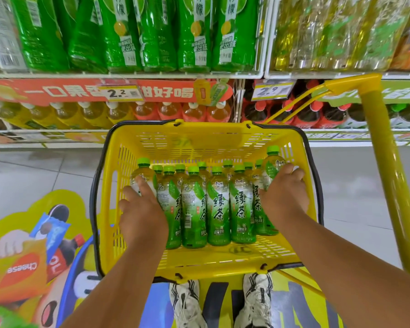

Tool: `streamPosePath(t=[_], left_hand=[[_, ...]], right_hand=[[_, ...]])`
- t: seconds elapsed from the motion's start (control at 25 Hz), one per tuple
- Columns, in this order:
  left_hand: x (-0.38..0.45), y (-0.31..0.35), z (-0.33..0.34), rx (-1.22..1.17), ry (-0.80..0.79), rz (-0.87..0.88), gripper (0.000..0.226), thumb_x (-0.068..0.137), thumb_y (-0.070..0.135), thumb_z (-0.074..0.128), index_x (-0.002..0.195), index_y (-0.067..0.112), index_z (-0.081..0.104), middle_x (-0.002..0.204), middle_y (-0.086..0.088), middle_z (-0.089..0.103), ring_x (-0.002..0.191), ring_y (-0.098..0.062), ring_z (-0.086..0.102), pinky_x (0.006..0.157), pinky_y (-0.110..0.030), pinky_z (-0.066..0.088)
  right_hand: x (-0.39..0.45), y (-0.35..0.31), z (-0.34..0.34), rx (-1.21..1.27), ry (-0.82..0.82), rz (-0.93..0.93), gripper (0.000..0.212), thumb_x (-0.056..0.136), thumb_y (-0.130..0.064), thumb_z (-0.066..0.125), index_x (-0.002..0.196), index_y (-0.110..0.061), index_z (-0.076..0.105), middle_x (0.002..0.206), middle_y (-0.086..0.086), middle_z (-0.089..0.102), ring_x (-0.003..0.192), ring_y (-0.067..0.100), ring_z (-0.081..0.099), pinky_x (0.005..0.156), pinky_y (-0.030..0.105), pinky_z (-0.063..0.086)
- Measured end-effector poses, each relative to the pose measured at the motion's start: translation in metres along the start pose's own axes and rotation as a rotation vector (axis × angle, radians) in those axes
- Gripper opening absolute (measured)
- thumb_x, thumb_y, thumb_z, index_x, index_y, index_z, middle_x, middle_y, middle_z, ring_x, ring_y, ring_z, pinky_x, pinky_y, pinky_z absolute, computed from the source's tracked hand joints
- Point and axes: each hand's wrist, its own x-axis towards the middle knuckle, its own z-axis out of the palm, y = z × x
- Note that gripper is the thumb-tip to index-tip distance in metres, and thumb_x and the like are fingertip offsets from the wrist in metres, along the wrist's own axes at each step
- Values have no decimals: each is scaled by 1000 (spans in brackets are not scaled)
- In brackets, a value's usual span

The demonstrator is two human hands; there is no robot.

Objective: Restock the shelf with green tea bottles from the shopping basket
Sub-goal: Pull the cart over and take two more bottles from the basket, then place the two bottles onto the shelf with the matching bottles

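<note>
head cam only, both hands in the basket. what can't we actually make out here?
- Left hand: it covers the body of the leftmost bottle; the fingers' wrap is partly hidden.
- Right hand: same on the rightmost bottle.
- Back row of bottles: only caps show behind the front row, so no sure count.
- Basket floor: mostly covered by bottles.
- Top shelf bottles: cut off by the upper edge.

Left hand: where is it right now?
In the head view, the left hand is inside the yellow basket, gripping the leftmost green tea bottle by the left wall.
</note>
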Motion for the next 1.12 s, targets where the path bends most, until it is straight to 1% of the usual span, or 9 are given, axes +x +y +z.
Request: streamPosePath(t=[0.12, 0.32, 0.44, 0.52, 0.64, 0.72, 0.84, 1.0, 1.12], left_hand=[[5, -5, 1, -206, 22, -16, 97, 86, -3, 63, 160, 7, 1, 149, -23, 31, 131, -41, 43, 80, -43, 53], [2, -11, -9, -531, -20, -61, 94, 90, 12, 69, 160, 3, 8, 153, -20, 29, 137, -40, 39, 98, -48, 49], [2, -3, -29, -768, -72, -162, 61, 84, 18, 77, 137, 9, 48, 117, -12, 58, 92, -30, 65, 63, -34, 54], [-1, 3, -44, -965, -120, -206, 27, 85, 17, 77, 100, 24, 56, 94, 1, 57, 67, -14, 54, 53, -27, 41], [-8, 4, -64, -1348, -276, -246, 53, 83, 20, 81, 132, 17, 60, 121, 3, 63, 92, -18, 64, 78, -30, 51], [-17, 4, -82, -1541, -394, -210, 36, 87, 15, 77, 121, 18, 68, 114, -5, 75, 89, -21, 75, 71, -34, 60], [-34, 3, -113, -1608, -476, -103, 30, 92, 11, 70, 122, 15, 67, 111, -12, 76, 92, -23, 76, 66, -36, 62], [-68, 2, -162, -1677, -474, 2, 46, 93, 17, 71, 136, 18, 56, 116, -11, 73, 102, -27, 74, 77, -44, 62], [-98, -7, -217, -1646, -461, 32, 48, 86, 28, 79, 128, 26, 58, 122, -7, 72, 110, -24, 70, 93, -49, 57]], right_hand=[[3, 7, 3, 144, -7, 3, 90, 86, -20, 78, 154, -3, 22, 152, 22, 34, 126, 42, 54, 87, 47, 55], [-6, 18, -2, 374, -17, -73, 75, 87, -24, 77, 148, -10, 34, 139, 18, 42, 115, 39, 57, 82, 41, 54], [-13, 18, -11, 489, -43, -124, 79, 86, -27, 79, 151, -20, 35, 136, 11, 42, 107, 30, 57, 77, 35, 53], [-17, 16, -22, 566, -70, -143, 78, 86, -28, 79, 151, -28, 37, 128, 6, 47, 97, 24, 60, 62, 25, 48], [-25, 13, -39, 679, -143, -167, 65, 88, -25, 77, 144, -30, 45, 111, -4, 64, 83, 8, 63, 57, 24, 48], [-33, 11, -52, 758, -174, -161, 58, 89, -24, 78, 139, -32, 49, 106, -8, 66, 81, 1, 62, 60, 24, 48], [-59, 5, -81, 859, -177, -190, 60, 89, -26, 78, 139, -36, 47, 108, -10, 64, 88, 8, 66, 64, 24, 50], [-101, 12, -128, 983, -186, -195, 77, 83, -39, 81, 149, -37, 42, 132, -6, 64, 115, 19, 64, 97, 44, 56], [-138, 17, -177, 1038, -199, -218, 73, 82, -37, 83, 145, -37, 47, 126, -6, 68, 110, 14, 67, 93, 43, 58]])
